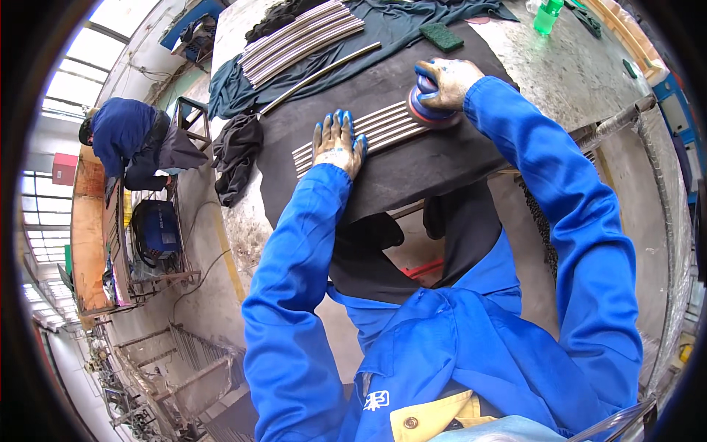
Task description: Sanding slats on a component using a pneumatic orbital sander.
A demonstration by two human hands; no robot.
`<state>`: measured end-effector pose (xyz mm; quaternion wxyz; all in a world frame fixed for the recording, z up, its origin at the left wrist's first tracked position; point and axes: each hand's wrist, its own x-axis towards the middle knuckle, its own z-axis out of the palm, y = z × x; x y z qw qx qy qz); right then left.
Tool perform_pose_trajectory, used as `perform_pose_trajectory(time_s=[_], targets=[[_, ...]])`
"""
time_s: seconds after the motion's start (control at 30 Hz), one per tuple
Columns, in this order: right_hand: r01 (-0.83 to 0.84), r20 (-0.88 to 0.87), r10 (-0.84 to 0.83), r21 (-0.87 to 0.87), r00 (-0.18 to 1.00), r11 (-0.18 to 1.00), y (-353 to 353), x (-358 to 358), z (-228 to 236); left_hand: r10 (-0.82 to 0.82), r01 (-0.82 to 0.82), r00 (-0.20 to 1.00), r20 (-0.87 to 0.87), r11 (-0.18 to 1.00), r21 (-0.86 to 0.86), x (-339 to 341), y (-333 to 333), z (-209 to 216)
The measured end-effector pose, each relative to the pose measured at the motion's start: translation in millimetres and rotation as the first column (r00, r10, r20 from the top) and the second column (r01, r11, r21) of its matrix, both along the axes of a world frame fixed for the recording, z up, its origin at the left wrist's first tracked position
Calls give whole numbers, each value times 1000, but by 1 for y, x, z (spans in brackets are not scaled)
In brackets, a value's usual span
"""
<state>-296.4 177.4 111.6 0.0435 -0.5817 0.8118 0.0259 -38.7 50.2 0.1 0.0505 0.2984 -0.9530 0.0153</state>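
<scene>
Several metal rods (387,130) lie side by side on a dark cloth (412,168) in front of me. My left hand (338,144), in a white glove with blue fingertips, lies flat across their left part, fingers stretched out. Gloved the same way, my right hand (451,82) is wrapped round a round blue and reddish power sander (434,116). The sander's disc rests over the right ends of these rods. Its underside is hidden.
More metal rods (302,42) lie on a dark green cloth (394,16), with one rod (322,76) apart. A green scouring pad (441,37), a green bottle (547,16) and a crumpled black cloth (237,156) are on the table. Another person (136,140) bends at the left.
</scene>
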Motion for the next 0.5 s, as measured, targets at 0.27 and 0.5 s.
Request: perform_pose_trajectory(time_s=[0.27,0.5], targets=[[-28,-41,27,-31,999,999,-2,-6,-6,5,-5,1000,-14,1000,7,-6,-7,0],[-12,-49,13,5,999,1000,-6,0,0,40,-40,999,16,999,37,-10,-13,1]])
